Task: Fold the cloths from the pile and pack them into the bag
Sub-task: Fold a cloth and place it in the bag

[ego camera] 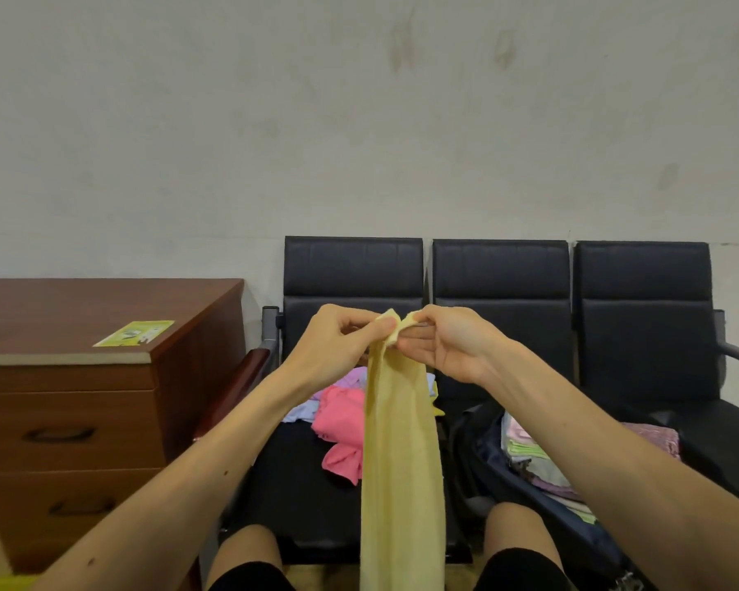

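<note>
Plain yellow cloth, pink cloth, black seats, possibly navy bag.

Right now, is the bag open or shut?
Open. The dark bag on the middle seat gapes, and a stack of folded cloths shows inside it.

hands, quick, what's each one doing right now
Left hand: fingers pinch the top edge of the yellow cloth.
Right hand: pinches the same top edge beside it; the cloth hangs down between the knees.

Pile left of bag; both on seats.
</note>
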A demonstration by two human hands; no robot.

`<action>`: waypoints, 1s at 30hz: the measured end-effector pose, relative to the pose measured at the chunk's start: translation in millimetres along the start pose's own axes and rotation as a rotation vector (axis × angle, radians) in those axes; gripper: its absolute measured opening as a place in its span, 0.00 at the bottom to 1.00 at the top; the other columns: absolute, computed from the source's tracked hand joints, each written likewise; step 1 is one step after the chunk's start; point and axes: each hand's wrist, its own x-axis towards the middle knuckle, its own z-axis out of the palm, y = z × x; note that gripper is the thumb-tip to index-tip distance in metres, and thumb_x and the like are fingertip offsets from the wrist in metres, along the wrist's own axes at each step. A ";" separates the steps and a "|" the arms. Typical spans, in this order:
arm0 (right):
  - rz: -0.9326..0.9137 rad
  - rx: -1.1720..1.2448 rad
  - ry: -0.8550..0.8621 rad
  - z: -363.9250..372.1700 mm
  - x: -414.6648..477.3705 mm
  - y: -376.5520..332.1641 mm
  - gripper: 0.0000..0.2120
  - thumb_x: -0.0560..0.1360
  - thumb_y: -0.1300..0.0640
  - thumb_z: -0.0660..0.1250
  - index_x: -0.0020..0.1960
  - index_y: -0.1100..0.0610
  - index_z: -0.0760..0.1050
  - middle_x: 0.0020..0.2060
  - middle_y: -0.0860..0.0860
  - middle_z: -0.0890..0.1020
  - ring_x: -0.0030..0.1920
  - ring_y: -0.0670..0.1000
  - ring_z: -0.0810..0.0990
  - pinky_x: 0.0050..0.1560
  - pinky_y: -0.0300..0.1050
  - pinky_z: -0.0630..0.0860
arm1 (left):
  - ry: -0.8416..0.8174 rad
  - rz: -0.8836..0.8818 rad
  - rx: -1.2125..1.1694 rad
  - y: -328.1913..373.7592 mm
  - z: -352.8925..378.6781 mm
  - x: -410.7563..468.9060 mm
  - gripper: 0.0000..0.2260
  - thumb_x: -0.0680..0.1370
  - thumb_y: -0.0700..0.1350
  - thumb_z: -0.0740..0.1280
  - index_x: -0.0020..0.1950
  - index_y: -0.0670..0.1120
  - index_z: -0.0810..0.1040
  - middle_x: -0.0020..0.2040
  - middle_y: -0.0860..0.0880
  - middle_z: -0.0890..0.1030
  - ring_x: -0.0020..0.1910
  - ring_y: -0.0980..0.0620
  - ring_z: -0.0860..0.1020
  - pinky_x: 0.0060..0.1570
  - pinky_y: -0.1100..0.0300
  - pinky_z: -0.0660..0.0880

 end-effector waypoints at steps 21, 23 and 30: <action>-0.386 -0.758 -0.221 -29.4 5.4 30.0 0.09 0.74 0.60 0.73 0.53 0.60 0.78 0.40 0.52 0.77 0.41 0.47 0.75 0.45 0.40 0.73 | 0.112 -0.002 -0.080 -21.0 4.3 -0.3 0.10 0.84 0.47 0.61 0.51 0.45 0.80 0.46 0.45 0.82 0.45 0.47 0.80 0.49 0.49 0.78; -0.320 -0.728 -0.258 -33.4 12.9 39.2 0.13 0.74 0.59 0.72 0.53 0.66 0.77 0.44 0.55 0.80 0.44 0.48 0.78 0.48 0.42 0.73 | 0.116 -0.003 -0.113 -28.6 7.0 -0.1 0.08 0.83 0.47 0.62 0.51 0.47 0.80 0.45 0.46 0.81 0.45 0.48 0.79 0.49 0.48 0.78; -0.132 -0.583 -0.277 -61.2 32.7 90.2 0.19 0.73 0.45 0.71 0.52 0.61 0.82 0.50 0.57 0.84 0.53 0.56 0.81 0.61 0.54 0.75 | 0.164 -0.124 -0.156 -67.2 11.6 -11.4 0.06 0.81 0.48 0.64 0.50 0.50 0.80 0.48 0.50 0.83 0.49 0.51 0.82 0.49 0.55 0.80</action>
